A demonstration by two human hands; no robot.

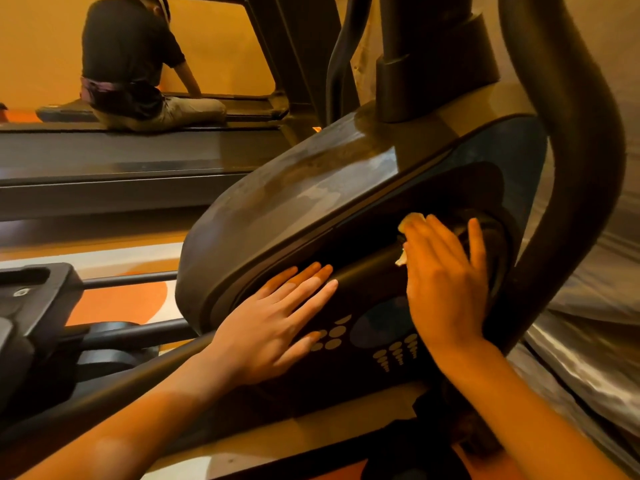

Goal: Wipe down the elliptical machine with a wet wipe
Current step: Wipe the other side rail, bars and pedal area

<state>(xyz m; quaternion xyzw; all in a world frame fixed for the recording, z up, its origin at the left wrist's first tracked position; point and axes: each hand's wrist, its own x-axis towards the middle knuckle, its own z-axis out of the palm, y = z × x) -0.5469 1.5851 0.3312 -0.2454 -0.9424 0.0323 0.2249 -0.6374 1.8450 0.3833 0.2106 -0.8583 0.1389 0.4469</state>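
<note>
Two bare forearms (180,420) rise from the bottom edge of the frame, held apart. At lower centre the left hand (277,327) lies flat on the side of the dark, rounded plastic housing of the elliptical machine (294,188), fingers straight and close together, holding nothing. To its right, the right hand (446,289) presses a crumpled pale wet wipe (410,220) against the housing. Its fingers are stretched over the wipe and the thumb is spread wide. Only the wipe's edges show, past the fingertips, beside the round black hub (491,237) at right of centre. Rows of pale oval markings (332,336) sit on the housing between the two wrists.

A thick, curved black handle arm (581,133) sweeps down the right side, and a black upright post (426,46) rises from the housing's top. At lower left, dark metal rails (128,280) and a black foot pedal (34,296) stand over an orange floor (117,303). Across the upper left runs a grey treadmill deck (121,150), where a person in a black shirt (128,64) sits facing an orange wall (41,46).
</note>
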